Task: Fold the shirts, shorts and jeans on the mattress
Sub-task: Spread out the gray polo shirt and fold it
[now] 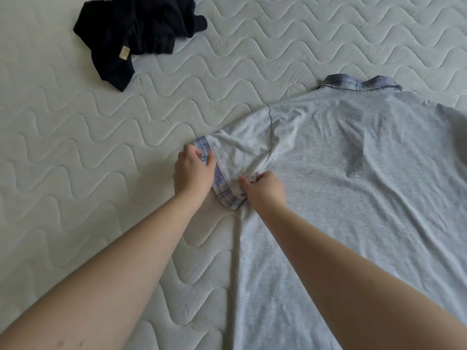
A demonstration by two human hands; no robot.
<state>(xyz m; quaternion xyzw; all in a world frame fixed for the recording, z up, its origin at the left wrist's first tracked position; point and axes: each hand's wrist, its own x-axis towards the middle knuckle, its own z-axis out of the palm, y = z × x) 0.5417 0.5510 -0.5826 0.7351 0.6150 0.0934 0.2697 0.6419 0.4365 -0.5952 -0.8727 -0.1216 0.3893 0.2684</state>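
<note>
Grey shirt (353, 185) lies flat on the mattress (75, 173), right of centre, plaid collar far. Left hand (193, 174) pinches the plaid sleeve cuff (222, 188); right hand (265, 190) grips bunched sleeve fabric beside it. Black garment (136, 34) crumpled far left.

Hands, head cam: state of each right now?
Left hand: pinching the plaid sleeve cuff of the grey shirt.
Right hand: fingers curled, gripping bunched shirt fabric at the underarm.
</note>
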